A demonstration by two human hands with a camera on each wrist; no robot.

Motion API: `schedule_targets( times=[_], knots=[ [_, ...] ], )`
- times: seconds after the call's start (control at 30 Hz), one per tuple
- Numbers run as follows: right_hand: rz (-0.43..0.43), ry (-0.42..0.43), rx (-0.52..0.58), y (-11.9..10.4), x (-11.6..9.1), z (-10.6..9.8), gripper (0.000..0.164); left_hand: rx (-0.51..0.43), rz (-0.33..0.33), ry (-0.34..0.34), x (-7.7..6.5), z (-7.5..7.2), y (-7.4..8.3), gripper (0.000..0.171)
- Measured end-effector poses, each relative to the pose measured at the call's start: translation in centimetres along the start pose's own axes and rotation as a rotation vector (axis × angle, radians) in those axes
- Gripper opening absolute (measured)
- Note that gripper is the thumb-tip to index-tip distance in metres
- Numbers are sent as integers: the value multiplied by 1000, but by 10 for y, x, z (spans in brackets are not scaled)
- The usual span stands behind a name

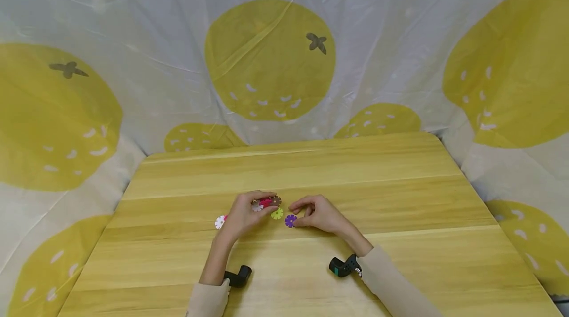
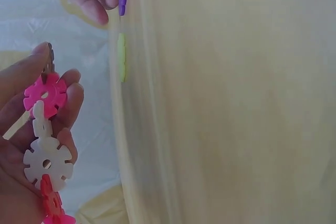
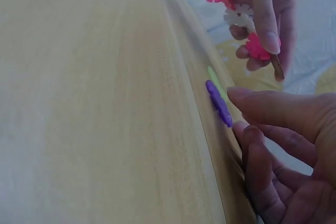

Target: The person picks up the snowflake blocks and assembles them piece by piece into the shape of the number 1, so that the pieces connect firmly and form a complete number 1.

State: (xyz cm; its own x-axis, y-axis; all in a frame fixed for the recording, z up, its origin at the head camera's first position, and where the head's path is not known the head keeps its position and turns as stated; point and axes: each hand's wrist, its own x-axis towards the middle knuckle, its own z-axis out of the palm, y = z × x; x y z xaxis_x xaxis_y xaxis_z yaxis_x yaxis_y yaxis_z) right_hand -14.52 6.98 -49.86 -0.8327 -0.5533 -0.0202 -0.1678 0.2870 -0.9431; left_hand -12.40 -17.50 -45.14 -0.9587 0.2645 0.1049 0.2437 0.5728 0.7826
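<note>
My left hand holds a chain of slotted plastic snowflake discs, thumb and fingertips at its brown end disc. Pink, white and red discs follow along the chain, which runs across the palm; a white disc shows beyond the hand at left. Flat on the table lies a purple snowflake disc. My right hand is beside it, thumb and forefinger parted, with the thumb tip right at the disc's edge. Between the hands, a yellow-green snowflake disc lies on the table.
The wooden table spreads out under both hands. Behind it hangs a pale curtain with large yellow fruit prints. Black wrist cameras sit at both sleeves, close over the tabletop.
</note>
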Motion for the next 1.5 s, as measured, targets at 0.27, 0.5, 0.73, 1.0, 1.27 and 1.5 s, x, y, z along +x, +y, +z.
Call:
schedule_targets(
  times=[0.27,0.5,0.73,1.0,1.27,1.5],
  knots=[
    [-34,16,-129,-5,-2,7,28,15,-14,-4,-3,1,-5,30],
    [-41,25,-210,-8,-1,11,23,5,-19,-10,-5,1,-3,31],
    [-5,-11,1,-10,0,1,13,-23,-12,-28,-4,2,1,30],
    [-19,147,179,-15,2,-7,21,-7,3,-37,-2,3,1,27],
    [-81,223,150,-19,3,-4,19,-52,40,-50,0,3,2,25],
    [-91,203,201,-20,3,-2,17,-83,46,-67,0,2,4,25]
  ],
)
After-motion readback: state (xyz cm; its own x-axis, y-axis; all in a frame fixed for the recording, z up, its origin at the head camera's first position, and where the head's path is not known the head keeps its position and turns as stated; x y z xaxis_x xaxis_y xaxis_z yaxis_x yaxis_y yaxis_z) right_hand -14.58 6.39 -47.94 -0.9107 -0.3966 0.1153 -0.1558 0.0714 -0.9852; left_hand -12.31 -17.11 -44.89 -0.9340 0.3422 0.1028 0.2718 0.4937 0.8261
